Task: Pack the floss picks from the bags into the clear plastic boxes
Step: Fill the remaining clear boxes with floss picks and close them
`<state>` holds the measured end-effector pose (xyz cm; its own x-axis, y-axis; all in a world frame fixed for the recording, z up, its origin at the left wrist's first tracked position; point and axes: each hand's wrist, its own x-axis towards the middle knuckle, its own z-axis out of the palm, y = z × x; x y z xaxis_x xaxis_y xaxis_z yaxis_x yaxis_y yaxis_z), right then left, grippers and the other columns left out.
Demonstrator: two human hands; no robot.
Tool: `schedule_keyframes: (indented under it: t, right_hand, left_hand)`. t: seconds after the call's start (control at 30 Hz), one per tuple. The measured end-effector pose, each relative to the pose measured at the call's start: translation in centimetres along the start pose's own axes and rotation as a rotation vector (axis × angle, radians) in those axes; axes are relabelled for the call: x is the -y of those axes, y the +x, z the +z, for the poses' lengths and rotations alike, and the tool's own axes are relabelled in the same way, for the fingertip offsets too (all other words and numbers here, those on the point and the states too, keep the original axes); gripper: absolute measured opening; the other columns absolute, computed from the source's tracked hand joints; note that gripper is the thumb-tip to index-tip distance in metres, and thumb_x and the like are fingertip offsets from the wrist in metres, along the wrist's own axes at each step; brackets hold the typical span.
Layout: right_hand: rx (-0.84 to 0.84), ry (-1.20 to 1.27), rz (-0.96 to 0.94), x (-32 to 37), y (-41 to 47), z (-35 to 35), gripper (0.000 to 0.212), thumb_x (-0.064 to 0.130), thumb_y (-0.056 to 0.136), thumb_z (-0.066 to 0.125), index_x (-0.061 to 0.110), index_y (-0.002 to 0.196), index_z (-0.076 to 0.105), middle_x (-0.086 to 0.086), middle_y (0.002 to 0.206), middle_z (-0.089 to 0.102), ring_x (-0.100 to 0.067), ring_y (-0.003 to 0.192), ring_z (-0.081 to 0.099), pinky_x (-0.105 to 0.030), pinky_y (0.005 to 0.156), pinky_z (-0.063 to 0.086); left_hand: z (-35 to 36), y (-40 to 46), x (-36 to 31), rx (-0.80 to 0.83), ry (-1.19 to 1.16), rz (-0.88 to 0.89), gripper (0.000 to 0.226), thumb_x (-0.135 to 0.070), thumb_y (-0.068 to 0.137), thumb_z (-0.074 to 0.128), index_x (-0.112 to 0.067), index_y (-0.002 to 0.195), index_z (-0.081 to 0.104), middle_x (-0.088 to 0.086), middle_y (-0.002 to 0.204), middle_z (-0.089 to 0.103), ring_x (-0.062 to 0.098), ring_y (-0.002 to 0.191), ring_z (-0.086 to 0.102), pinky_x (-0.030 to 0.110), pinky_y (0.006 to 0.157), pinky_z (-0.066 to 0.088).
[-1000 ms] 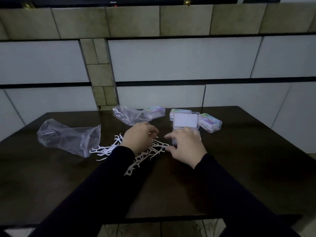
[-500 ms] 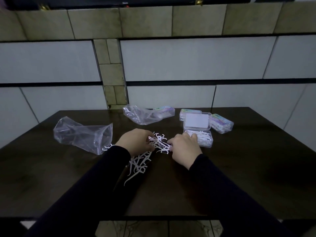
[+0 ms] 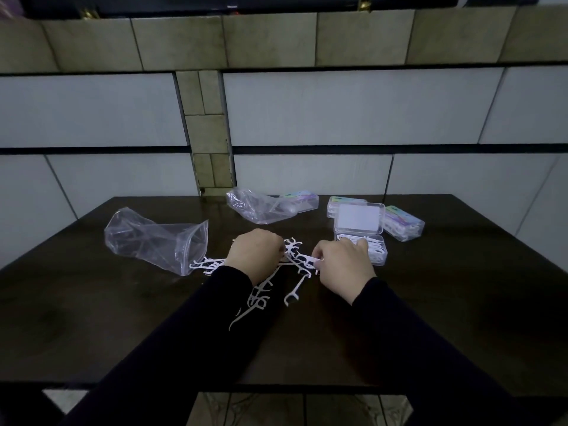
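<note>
the floss picks (image 3: 292, 265) lie in a loose white heap on the dark bench (image 3: 461, 302), spilled just beside the mouth of an emptied clear bag (image 3: 153, 241), likely so they can be gathered by the handful. the left hand (image 3: 255, 256) curls over the heap; the right hand (image 3: 341, 265) pinches a pick at its handle, close to the open box (image 3: 373, 253), part filled, lid up. a second bag (image 3: 255, 207) and three closed boxes sit behind, well clear. the tangle itself looks the only hindrance.
</note>
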<state>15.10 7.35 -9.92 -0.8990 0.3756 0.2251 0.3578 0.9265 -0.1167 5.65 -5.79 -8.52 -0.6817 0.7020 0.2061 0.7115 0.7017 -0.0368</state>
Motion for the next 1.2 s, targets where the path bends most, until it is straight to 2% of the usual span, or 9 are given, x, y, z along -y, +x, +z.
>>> schedule_keyframes:
  t: [0.13, 0.3, 0.53, 0.7, 0.9, 1.03, 1.2]
  right_hand:
    - [-0.019, 0.023, 0.011, -0.3, -0.1, -0.3, 0.016, 0.029, 0.095, 0.054, 0.030, 0.109, 0.061, 0.005, 0.106, 0.065, -0.017, 0.108, 0.051, -0.040, 0.097, 0.029]
    - [-0.094, 0.055, 0.005, -0.8, -0.2, -0.7, 0.014, 0.030, 0.095, 0.057, 0.031, 0.108, 0.062, 0.007, 0.104, 0.064, -0.014, 0.106, 0.051, -0.037, 0.094, 0.029]
    - [-0.213, 0.102, 0.076, -2.6, -0.3, -1.8, 0.016, 0.028, 0.093, 0.059, 0.032, 0.108, 0.063, 0.009, 0.106, 0.064, -0.013, 0.104, 0.051, -0.038, 0.095, 0.029]
    - [-0.315, 0.153, 0.117, -4.3, -0.4, -2.5, 0.015, 0.028, 0.096, 0.054, 0.029, 0.108, 0.062, 0.010, 0.106, 0.063, -0.013, 0.103, 0.051, -0.036, 0.091, 0.028]
    - [-0.362, 0.227, 0.234, -6.4, -0.3, -2.7, 0.016, 0.028, 0.096, 0.055, 0.027, 0.110, 0.061, 0.006, 0.108, 0.063, -0.015, 0.111, 0.051, -0.038, 0.097, 0.026]
    - [-0.349, 0.266, 0.282, -7.3, 0.2, -2.1, 0.015, 0.029, 0.095, 0.056, 0.029, 0.109, 0.061, 0.006, 0.110, 0.063, -0.016, 0.113, 0.051, -0.042, 0.102, 0.028]
    - [-0.371, 0.302, 0.303, -8.2, 0.7, -1.7, 0.014, 0.031, 0.094, 0.058, 0.030, 0.107, 0.062, 0.007, 0.113, 0.063, -0.015, 0.114, 0.050, -0.043, 0.101, 0.033]
  left_hand:
    - [0.5, 0.1, -0.5, -0.069, 0.023, -0.040, 0.021, -0.017, 0.096, 0.050, -0.022, 0.108, 0.067, 0.001, 0.104, 0.066, 0.022, 0.100, 0.059, 0.034, 0.076, 0.049]
    - [0.0, 0.1, -1.0, -0.269, -0.129, -0.087, 0.021, -0.016, 0.096, 0.052, -0.022, 0.108, 0.068, -0.002, 0.109, 0.066, 0.017, 0.107, 0.053, 0.030, 0.084, 0.046]
    - [-0.9, 0.4, -2.3, -0.387, -0.171, -0.114, 0.017, -0.021, 0.098, 0.051, -0.020, 0.107, 0.065, -0.003, 0.110, 0.064, 0.017, 0.102, 0.049, 0.026, 0.075, 0.039]
    - [-1.1, 1.0, -3.4, -0.438, -0.233, -0.142, 0.016, -0.021, 0.096, 0.053, -0.018, 0.106, 0.066, -0.001, 0.107, 0.065, 0.019, 0.101, 0.050, 0.027, 0.075, 0.039]
    - [-1.2, 2.1, -5.3, -0.470, -0.318, -0.161, 0.018, -0.021, 0.097, 0.051, -0.017, 0.105, 0.066, 0.001, 0.108, 0.064, 0.020, 0.107, 0.050, 0.028, 0.078, 0.038]
    - [-0.5, 3.2, -6.9, -0.473, -0.356, -0.161, 0.016, -0.014, 0.094, 0.052, -0.017, 0.100, 0.067, 0.002, 0.103, 0.065, 0.019, 0.104, 0.051, 0.024, 0.075, 0.034]
    - [0.5, 4.6, -8.8, -0.417, -0.371, -0.123, 0.021, -0.016, 0.094, 0.051, -0.018, 0.105, 0.069, 0.003, 0.105, 0.066, 0.023, 0.104, 0.052, 0.032, 0.078, 0.044]
